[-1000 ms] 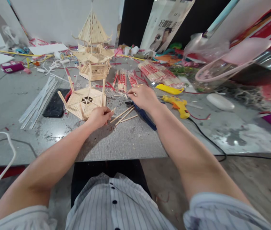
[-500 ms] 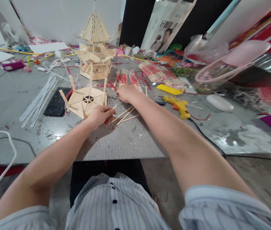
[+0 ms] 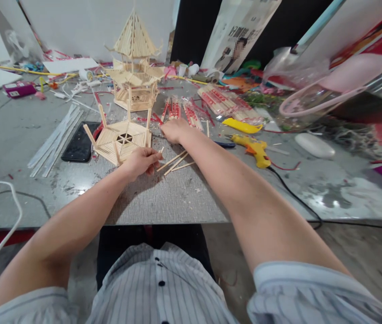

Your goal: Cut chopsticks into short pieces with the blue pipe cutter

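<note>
My left hand (image 3: 142, 162) is closed in a pinch on a short wooden stick (image 3: 161, 150), whose tip pokes up past the fingers. It is beside the near right edge of a hexagonal stick base (image 3: 110, 140) with several upright posts. My right hand (image 3: 174, 130) reaches farther out, fingers curled down just in front of red-and-white wrapped stick packets (image 3: 175, 109). What those fingers hold, if anything, is hidden. Loose wooden sticks (image 3: 174, 163) lie between the hands, partly behind my right forearm. Behind the base rises a tiered stick pagoda (image 3: 133, 67).
A yellow glue gun (image 3: 253, 148), a yellow cutter knife (image 3: 242, 126) and a blue-handled tool (image 3: 225, 145) lie right of my right arm. Left of the base are a black phone (image 3: 80, 143) and clear glue sticks (image 3: 56, 140). A white computer mouse (image 3: 314, 145) sits farther right.
My right hand has shifted slightly left, with its forearm, uncovering more of the blue-handled tool. My left hand keeps its pinch in nearly the same spot. The view has turned slightly.
</note>
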Motion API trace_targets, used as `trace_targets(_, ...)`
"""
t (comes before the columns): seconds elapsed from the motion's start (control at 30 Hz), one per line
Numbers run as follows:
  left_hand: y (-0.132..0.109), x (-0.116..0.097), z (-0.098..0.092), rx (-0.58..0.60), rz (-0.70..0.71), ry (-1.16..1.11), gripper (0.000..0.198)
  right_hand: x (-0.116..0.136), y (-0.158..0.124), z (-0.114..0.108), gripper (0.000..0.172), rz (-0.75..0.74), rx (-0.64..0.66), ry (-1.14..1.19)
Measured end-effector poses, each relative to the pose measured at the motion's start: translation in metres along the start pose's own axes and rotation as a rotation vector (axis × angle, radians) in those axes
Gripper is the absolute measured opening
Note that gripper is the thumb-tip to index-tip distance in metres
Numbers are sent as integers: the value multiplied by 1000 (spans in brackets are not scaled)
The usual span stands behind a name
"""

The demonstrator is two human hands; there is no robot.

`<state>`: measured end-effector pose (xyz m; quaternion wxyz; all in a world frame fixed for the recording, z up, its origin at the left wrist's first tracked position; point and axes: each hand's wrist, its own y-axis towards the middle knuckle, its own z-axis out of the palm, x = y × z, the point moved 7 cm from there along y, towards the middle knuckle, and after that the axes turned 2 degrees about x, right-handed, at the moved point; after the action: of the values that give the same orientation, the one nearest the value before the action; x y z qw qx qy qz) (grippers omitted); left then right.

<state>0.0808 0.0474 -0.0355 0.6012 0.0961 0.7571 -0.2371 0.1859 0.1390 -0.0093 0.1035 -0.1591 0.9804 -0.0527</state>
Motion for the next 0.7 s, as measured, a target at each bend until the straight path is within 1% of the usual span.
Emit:
trace_targets(0.13, 1, 1, 0, 2, 6, 15, 21, -1, -1, 3, 29, -12, -37, -13)
trace_targets(0.2, 1, 1, 1, 13, 20, 19, 21, -5, -2, 4, 29, -10, -54, 64)
trace_targets(0.27, 1, 0, 1, 22, 31, 22, 22, -13, -5, 1, 30, -10, -99, 211)
trace_targets(0.37, 1, 0, 1, 19, 33, 27, 20, -29, -26, -14, 31, 12, -238, 419)
trace_targets(0.43, 1, 1, 0, 10, 26, 36, 18, -39, -51, -20, 29, 60, -252, 436)
trace_targets(0.47, 2, 1, -1, 6, 22, 42, 18, -42, -66, -20, 27, 96, -208, 378)
trace_targets(0.5, 2, 2, -1, 4, 19, 46, 19, -47, -81, -19, 27, 172, -160, 294)
trace_targets(0.53, 2, 2, -1, 4, 17, 47, 19, -52, -97, -13, 29, 255, -75, 216)
trace_targets(0.6, 2, 3, 0, 4, 19, 51, 18, -58, -124, 2, 36, 358, 92, 152)
trace_targets(0.63, 2, 3, 0, 4, 23, 55, 18, -58, -133, 7, 39, 368, 118, 153)
trace_targets(0.7, 2, 2, -1, -4, 35, 69, 17, -59, -141, 20, 39, 379, 152, 177)
